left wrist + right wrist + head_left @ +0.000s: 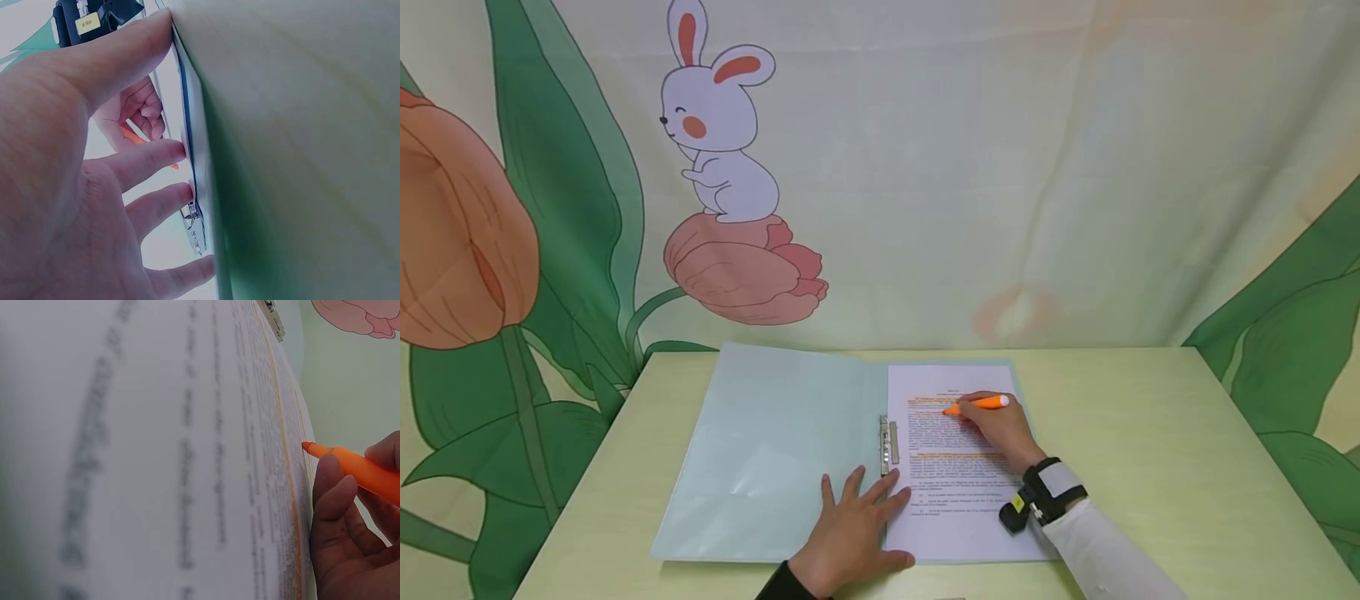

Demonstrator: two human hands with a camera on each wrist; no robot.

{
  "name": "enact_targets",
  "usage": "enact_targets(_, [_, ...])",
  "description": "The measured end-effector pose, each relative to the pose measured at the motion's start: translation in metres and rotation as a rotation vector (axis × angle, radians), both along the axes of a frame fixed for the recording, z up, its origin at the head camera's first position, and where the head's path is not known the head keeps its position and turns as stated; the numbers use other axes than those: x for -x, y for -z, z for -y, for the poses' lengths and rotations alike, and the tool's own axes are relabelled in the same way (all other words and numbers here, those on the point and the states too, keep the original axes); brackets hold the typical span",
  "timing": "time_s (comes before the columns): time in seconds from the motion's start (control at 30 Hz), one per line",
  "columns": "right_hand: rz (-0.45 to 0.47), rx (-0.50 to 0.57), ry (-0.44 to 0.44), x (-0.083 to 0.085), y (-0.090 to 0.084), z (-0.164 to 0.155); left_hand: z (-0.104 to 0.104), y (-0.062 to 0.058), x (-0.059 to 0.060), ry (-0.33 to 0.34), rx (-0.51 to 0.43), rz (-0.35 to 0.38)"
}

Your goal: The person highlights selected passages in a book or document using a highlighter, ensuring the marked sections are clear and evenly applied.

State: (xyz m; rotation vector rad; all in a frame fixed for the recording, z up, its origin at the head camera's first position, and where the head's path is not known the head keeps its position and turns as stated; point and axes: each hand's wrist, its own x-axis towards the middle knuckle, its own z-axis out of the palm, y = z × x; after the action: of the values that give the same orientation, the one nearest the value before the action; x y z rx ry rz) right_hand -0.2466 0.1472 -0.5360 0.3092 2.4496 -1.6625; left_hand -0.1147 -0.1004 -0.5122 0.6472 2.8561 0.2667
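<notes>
On the pale green desk (1150, 433), an open light-blue folder (767, 450) lies flat, its metal clip (889, 442) at the spine. A printed sheet (955, 508) occupies the folder's right half, several lines near its top already marked orange.

I read my right hand (1003, 429) at about 2 o'clock from the clip, resting on the sheet. Its fingers (331, 494) are curled and clamped on an orange highlighter (976, 405); the tip points toward 9 o'clock and meets the paper at an upper text line. The right wrist view confirms the tip against the sheet (187, 450), beside an orange streak.

My left hand (853, 525) sits at roughly 6 o'clock from the clip, palm down, fingers (150, 156) spread apart and straight, pressing across the spine and the sheet's lower left edge. It holds nothing. The left wrist view shows the fingertips touching the paper edge, just by the clip (194, 222).

A black wrist unit (1037, 496) straps the right wrist.
</notes>
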Motion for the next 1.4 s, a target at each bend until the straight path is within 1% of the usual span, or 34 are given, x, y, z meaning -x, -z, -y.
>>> enact_targets(0.17, [-0.007,-0.011,0.005,-0.001,0.0,-0.002,0.0,-0.001,0.0,0.004,-0.012,-0.004])
enact_targets(0.4, [0.029,-0.025,0.023,-0.002,-0.001,-0.006,0.001,-0.002,-0.001,0.009,-0.023,-0.006])
enact_targets(0.7, [0.042,-0.031,0.037,0.001,0.0,-0.01,0.0,-0.004,0.0,-0.001,-0.024,0.005])
enact_targets(0.97, [0.032,-0.014,0.025,-0.001,-0.001,-0.013,-0.001,-0.003,0.0,-0.01,-0.009,0.006])
enact_targets(1.2, [0.01,-0.007,0.019,-0.001,0.001,-0.016,-0.001,-0.003,0.0,-0.015,-0.009,0.013])
enact_targets(1.4, [0.001,0.017,0.027,-0.003,0.0,-0.018,-0.001,-0.002,0.001,-0.021,-0.002,0.016])
